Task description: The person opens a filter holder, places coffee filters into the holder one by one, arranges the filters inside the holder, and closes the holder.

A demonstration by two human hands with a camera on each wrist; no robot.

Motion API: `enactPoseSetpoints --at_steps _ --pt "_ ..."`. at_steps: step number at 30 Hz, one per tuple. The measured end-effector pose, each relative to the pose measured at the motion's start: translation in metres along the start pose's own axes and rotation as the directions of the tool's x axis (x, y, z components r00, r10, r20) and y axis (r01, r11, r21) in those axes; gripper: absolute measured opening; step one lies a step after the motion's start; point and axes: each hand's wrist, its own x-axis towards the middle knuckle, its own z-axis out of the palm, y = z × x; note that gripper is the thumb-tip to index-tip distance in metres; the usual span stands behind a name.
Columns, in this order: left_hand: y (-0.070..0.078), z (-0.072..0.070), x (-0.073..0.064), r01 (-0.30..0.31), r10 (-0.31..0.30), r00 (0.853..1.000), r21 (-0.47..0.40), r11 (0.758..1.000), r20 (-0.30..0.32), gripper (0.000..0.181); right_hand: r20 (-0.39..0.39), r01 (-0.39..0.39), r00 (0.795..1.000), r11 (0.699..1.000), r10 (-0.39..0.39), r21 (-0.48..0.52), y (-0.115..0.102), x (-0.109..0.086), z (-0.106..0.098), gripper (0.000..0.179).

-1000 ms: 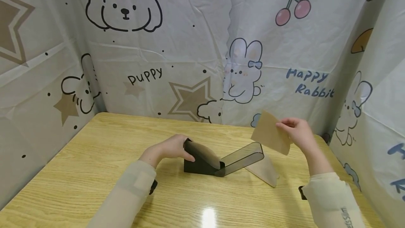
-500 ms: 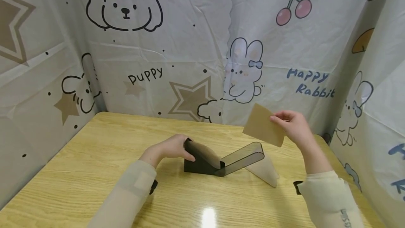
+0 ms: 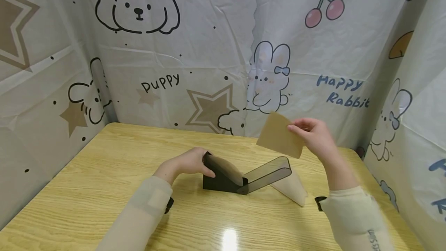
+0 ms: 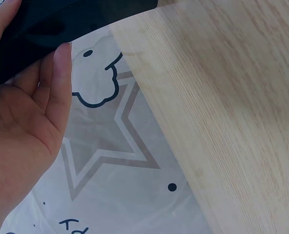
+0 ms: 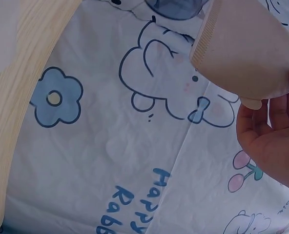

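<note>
My left hand (image 3: 188, 162) grips the back end of a black coffee filter holder (image 3: 221, 183) standing on the table, thumb on its near side. The holder's clear smoky lid (image 3: 268, 175) is swung open to the right, and brown paper shows inside its sloping opening. In the left wrist view, the fingers (image 4: 61, 83) lie against the dark holder wall (image 4: 86, 22). Up and to the right of the lid, my right hand (image 3: 313, 136) pinches a brown paper coffee filter (image 3: 280, 136) by one edge. The right wrist view shows this filter's crimped side seam and small tab.
More pale filter paper (image 3: 292, 191) lies on the wooden table (image 3: 139, 212) behind and right of the lid, which partly covers it. A printed cloth (image 3: 209, 49) hangs round the table's back and sides.
My right hand has moved left and slightly up with the coffee filter, bringing it closer above the open lid. The left hand and the holder have stayed in place.
</note>
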Motion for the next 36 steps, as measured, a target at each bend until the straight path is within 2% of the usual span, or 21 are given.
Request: enactPoseSetpoints --at_steps 12,25,36 --pt "-0.001 -0.001 0.0 -0.005 0.005 1.0 0.006 1.0 0.004 0.053 0.059 0.029 0.998 0.995 -0.035 0.1 -0.013 0.001 0.027 0.026" --pt "0.001 0.0 0.0 -0.014 0.014 1.0 -0.007 1.0 0.008 0.048 0.102 0.055 0.992 0.989 -0.069 0.141 -0.02 -0.001 0.049 0.021" --pt "-0.003 0.0 0.001 -0.041 0.041 0.999 -0.013 0.999 0.008 0.038 0.153 0.029 0.987 0.985 -0.055 0.171 -0.021 -0.003 0.071 0.019"
